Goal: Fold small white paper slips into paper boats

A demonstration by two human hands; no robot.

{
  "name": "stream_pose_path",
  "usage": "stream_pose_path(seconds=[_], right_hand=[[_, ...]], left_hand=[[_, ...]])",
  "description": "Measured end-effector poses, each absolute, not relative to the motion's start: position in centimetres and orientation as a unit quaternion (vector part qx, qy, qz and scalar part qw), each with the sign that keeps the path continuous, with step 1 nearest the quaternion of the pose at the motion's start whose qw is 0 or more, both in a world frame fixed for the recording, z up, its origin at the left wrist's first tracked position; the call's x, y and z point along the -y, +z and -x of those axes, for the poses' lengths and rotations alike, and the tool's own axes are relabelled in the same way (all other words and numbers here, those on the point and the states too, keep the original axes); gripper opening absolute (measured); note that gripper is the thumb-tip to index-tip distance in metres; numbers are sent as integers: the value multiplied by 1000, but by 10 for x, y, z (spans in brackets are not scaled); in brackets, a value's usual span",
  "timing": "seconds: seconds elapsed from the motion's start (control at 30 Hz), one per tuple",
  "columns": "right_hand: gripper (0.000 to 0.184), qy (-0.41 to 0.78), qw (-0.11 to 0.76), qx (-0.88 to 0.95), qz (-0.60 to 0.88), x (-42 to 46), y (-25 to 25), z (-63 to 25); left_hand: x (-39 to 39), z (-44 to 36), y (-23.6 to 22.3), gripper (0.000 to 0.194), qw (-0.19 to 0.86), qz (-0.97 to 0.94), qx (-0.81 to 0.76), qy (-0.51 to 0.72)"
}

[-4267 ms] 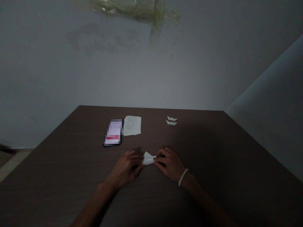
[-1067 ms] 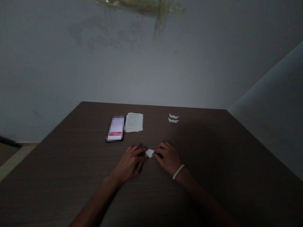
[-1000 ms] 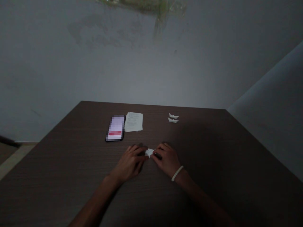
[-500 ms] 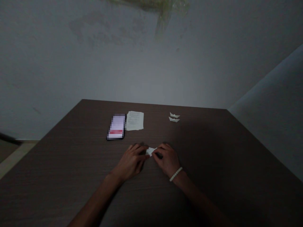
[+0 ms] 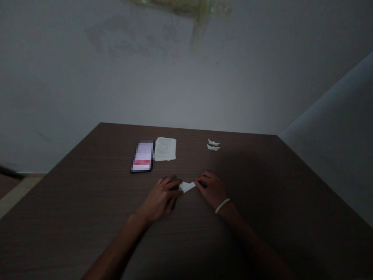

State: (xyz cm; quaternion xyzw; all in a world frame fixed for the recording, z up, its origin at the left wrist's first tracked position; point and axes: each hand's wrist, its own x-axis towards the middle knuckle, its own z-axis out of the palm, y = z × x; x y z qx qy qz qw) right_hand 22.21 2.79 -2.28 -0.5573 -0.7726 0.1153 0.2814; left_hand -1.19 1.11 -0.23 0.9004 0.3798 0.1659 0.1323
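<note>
A small folded piece of white paper (image 5: 187, 187) lies low over the table between my two hands. My left hand (image 5: 161, 199) pinches its left end between thumb and fingers. At the other end, the fingertips of my right hand (image 5: 212, 189) are closed on the paper's right tip. A pale beaded bracelet circles my right wrist. Faint lines show on the paper; its ends are hidden under my fingers. Farther back stand two small folded paper boats (image 5: 213, 147), one behind the other.
A phone (image 5: 142, 156) with a lit, blurred screen lies at the back left of the dark wooden table (image 5: 87, 186). Touching or nearly touching it is a stack of printed paper sheets (image 5: 165, 149). Behind the table rises a stained wall (image 5: 186, 89).
My right hand has moved outward to the right and slightly away from me, and more of the folded paper shows between my hands. My left hand has stayed nearly still.
</note>
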Motion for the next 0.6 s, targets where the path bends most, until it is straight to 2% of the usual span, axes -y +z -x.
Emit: stream_pose_path(seconds=[0.17,0.43,0.6], right_hand=[[10,149,291,809,488,-26,-18,-227],[10,126,248,861,426,-17,-16,-221],[10,124,249,874,398,-11,-12,-215]], left_hand=[[-14,12,-4,32,146,-896,-376,184],[-15,11,-6,36,147,-891,-383,193],[-14,10,-7,26,115,-883,-409,201]])
